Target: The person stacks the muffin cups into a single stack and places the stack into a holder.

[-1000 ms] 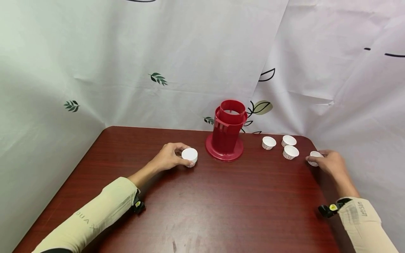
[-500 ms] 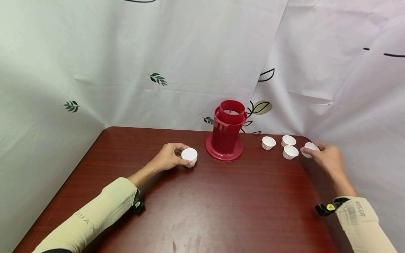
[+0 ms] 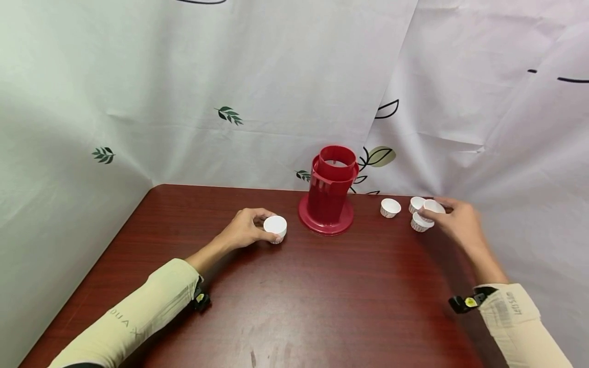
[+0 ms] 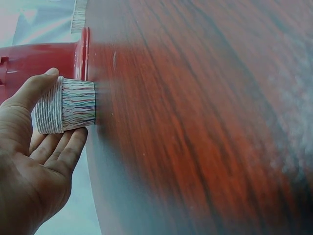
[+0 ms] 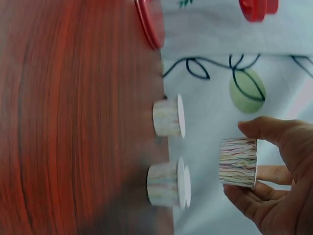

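My left hand (image 3: 250, 228) grips a nested stack of white paper baking cups (image 4: 78, 104) that stands on the table, left of the red plastic dispenser (image 3: 329, 199). In the left wrist view several rims are layered close together, over a wall printed with wavy coloured lines. Up off the table at the right, my right hand (image 3: 460, 222) pinches a single paper baking cup (image 5: 238, 162) between thumb and fingers. In the head view that cup overlaps two standing cups, the nearer cup (image 3: 421, 223) and the farther cup (image 3: 416, 204). A third cup (image 3: 390, 208) stands to their left.
The dispenser is a tall tube on a wide round base (image 3: 306, 217) near the table's back edge. White curtains with leaf prints (image 3: 230, 115) hang behind and beside the brown wooden table (image 3: 322, 296).
My right hand has lifted its cup from the table's right edge and carried it left, over the standing cups. The left hand and its stack have stayed in place.
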Motion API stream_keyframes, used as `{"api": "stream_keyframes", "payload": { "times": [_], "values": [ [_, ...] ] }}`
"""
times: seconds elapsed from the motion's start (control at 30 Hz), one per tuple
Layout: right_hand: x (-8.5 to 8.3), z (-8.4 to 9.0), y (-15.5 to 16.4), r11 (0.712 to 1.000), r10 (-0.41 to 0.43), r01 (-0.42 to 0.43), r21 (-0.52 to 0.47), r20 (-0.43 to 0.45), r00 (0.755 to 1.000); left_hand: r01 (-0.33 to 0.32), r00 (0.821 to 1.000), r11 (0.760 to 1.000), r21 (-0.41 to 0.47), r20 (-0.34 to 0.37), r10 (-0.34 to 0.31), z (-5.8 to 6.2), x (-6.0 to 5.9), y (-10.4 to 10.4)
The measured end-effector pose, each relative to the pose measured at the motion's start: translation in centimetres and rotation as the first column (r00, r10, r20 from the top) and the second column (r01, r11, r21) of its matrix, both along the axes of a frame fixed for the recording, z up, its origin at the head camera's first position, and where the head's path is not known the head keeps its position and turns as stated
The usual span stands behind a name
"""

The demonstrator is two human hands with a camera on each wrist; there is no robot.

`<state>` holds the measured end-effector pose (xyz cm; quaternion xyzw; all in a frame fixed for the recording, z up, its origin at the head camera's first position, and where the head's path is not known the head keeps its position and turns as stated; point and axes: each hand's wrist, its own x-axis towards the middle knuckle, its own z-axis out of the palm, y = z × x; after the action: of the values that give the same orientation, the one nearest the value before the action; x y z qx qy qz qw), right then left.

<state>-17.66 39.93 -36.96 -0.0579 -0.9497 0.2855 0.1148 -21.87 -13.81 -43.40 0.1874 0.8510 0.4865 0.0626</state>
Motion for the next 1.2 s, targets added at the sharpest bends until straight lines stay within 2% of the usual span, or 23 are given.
{"api": "stream_keyframes", "payload": {
  "times": [0.33, 0.9, 1.2],
  "values": [
    [-0.4, 0.2, -4.4, 0.992, 0.114, -0.111, 0.053, -0.058, 0.992, -0.002, 1.000, 1.000, 0.005, 0.002, 0.002, -0.2, -0.1, 0.0],
    [-1.0, -0.6, -10.4, 0.969, 0.240, -0.238, -0.069, 0.038, 0.970, 0.007, 1.000, 1.000, -0.005, 0.010, -0.007, 0.1, -0.2, 0.1],
    [-1.2, -1.2, -12.7, 0.951, 0.307, -0.306, -0.046, 0.030, 0.951, -0.001, 1.000, 1.000, -0.006, 0.026, 0.001, 0.2, -0.3, 0.1]
  ]
}}
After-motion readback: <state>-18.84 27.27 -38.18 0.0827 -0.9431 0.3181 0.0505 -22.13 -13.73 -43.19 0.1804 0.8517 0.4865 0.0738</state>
